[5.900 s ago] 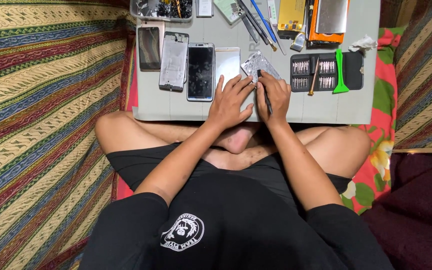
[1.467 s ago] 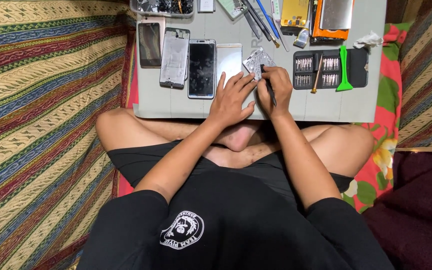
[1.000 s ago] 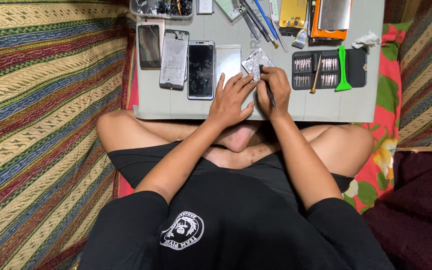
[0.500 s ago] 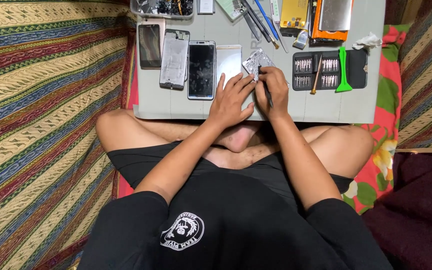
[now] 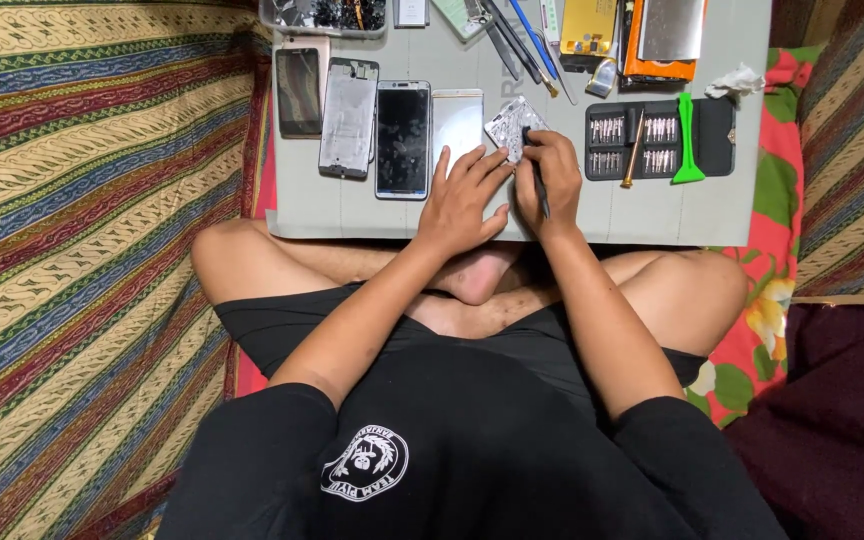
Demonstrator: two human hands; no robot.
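Seated repair at a low grey work board point(image 5: 352, 215), which rests across the person's crossed legs on a striped woven cloth point(image 5: 82, 200). The largest items on the board are 4 flat phone parts laid side by side at its left: a dark screen panel point(image 5: 299, 90), a bare metal frame point(image 5: 349, 117), a black-glass phone point(image 5: 403, 138) and a white front panel point(image 5: 457, 120). To the right lies an open black bit case point(image 5: 652, 140) with a brass-handled driver point(image 5: 635, 150) and a green pry tool point(image 5: 688, 140) across it; an orange-edged box point(image 5: 657, 68) and loose tools sit along the far edge.

The left hand point(image 5: 457, 200) lies flat, fingers spread, its fingertips pressing the near edge of a small silver phone part point(image 5: 507, 125) that sits tilted on the board between the white panel and the bit case. The right hand point(image 5: 549, 175) is closed in a narrow pen grip around a slim dark tool point(image 5: 537, 180), its tip meeting the part's right side.

Judged from this pose, the step goes best with the part pinned so it cannot rotate, the tool kept near upright over its contact point, and pressure kept light. Whether the tip seats in a screw cannot be told; it is too small.
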